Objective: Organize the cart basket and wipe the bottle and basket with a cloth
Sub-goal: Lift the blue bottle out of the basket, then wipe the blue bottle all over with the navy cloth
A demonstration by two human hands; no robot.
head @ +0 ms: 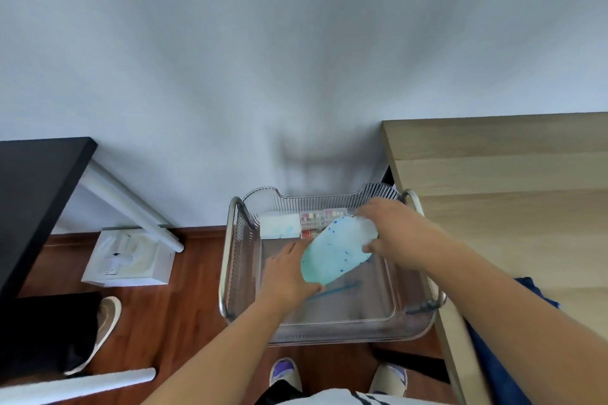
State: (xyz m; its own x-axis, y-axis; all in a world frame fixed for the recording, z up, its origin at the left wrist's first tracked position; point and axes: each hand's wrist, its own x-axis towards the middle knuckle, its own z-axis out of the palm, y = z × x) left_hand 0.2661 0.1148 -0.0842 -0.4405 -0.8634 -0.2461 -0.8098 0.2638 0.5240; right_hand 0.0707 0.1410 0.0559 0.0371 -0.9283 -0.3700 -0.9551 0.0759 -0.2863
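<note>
A clear ribbed plastic cart basket (241,260) sits in a metal cart frame below me. Above its middle I hold a pale green bottle (332,253) with blue specks, tilted on its side. My left hand (286,276) grips the bottle's lower end. My right hand (391,227) closes around its upper white end; whether a cloth is in that hand I cannot tell. At the basket's far wall lie a white folded cloth (279,225) with blue stains and a small clear box (316,222) of coloured items. Blue streaks (335,291) mark the basket floor.
A light wooden table (513,194) stands right of the cart, a black table (29,194) with white legs at left. A white box (128,258) sits on the wooden floor. Shoes (284,371) are below the cart, and blue fabric (513,355) hangs by the wooden table.
</note>
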